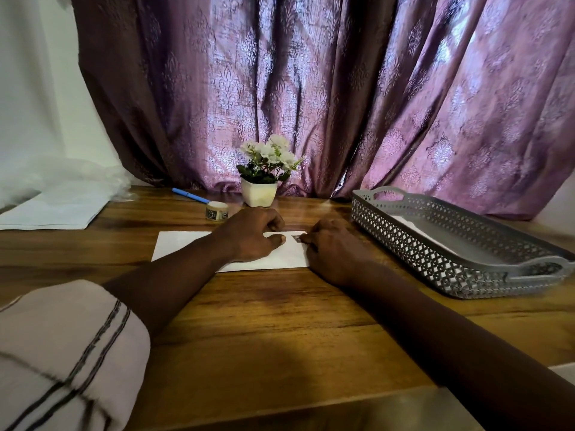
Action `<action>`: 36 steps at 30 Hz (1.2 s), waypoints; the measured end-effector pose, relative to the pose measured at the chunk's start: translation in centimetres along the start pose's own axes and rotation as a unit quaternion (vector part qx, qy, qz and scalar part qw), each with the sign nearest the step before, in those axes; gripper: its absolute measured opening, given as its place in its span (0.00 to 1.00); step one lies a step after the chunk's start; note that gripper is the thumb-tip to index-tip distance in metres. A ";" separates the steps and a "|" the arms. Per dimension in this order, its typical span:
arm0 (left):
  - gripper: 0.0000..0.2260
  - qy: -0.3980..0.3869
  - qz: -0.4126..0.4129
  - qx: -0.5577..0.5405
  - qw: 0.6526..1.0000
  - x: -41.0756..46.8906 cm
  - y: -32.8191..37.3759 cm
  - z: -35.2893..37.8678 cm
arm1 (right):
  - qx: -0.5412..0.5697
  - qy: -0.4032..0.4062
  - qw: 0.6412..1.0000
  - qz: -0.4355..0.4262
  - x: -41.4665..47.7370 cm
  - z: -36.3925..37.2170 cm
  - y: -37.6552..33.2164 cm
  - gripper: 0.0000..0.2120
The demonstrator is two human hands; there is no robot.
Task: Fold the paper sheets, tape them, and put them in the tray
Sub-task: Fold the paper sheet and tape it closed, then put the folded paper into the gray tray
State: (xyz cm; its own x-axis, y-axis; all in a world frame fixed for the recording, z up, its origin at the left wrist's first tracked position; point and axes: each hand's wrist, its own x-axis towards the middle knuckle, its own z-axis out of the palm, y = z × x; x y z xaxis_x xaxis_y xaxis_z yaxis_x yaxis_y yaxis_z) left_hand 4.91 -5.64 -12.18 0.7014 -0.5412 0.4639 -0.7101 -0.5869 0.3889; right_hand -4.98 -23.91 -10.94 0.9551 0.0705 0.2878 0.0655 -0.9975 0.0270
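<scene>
Pressing down on a folded paper sheet (186, 245), the left grip (252, 234) is seen with its thumb laid flat on the white surface and its fingers curled at the sheet's far edge. Whether anything is held by those fingers cannot be told. The right grip (329, 250) is placed at the sheet's right end with its fingers curled tight, and a short dark strip of tape (297, 239) appears to be pinched at their tips. The strip is laid on the paper between the two grips, just beside the left thumb.

A wooden table (264, 321) with a strong grain is used as the work surface, and it is backed by a purple patterned curtain (311, 88). A tape roll (217, 210), a blue pen (190, 195) and a small white pot of white flowers (259, 194) are set behind the left grip. A stack of white sheets (46, 214) is kept at the far left, and a pale striped sleeve (62, 353) is seen at the lower left.

The folded sheet is spread flat at the middle of the table, under both grips. A grey lattice tray (435, 259) is stood to the right, near the right grip but apart from it, and white paper (413, 227) is seen inside.
</scene>
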 end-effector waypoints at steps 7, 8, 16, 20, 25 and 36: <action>0.23 0.011 -0.015 0.109 0.994 -0.2 0.0 0.0 | 0.150 0.113 0.981 0.050 -0.6 -0.3 0.9 0.12; 0.26 0.007 -0.024 0.134 0.991 -0.2 0.1 0.0 | 0.168 0.126 0.976 0.059 -0.4 -0.1 1.2 0.12; 0.21 0.019 -0.012 0.115 0.993 -0.1 0.1 -0.2 | 0.245 0.126 0.960 0.048 0.3 0.9 1.6 0.21; 0.16 0.073 0.083 0.095 0.989 -0.2 1.7 -1.3 | 0.406 0.151 0.900 0.039 0.0 0.4 1.4 0.23; 0.21 0.189 0.191 0.236 0.934 -0.9 4.4 -2.0 | 0.476 0.229 0.846 0.071 -1.2 -0.8 2.2 0.08; 0.29 0.038 0.285 0.191 0.939 -2.1 7.3 0.9 | 0.281 0.513 0.767 0.262 -7.6 -9.7 10.9 0.22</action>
State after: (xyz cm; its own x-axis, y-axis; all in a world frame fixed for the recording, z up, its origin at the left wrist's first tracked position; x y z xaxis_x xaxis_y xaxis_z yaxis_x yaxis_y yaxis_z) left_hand -1.70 -9.32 -11.05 0.1974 -0.7972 0.5705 -0.8850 -0.3953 -0.2462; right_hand -14.30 -35.24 -3.59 0.1809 -0.6611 0.7282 0.1404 -0.7155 -0.6844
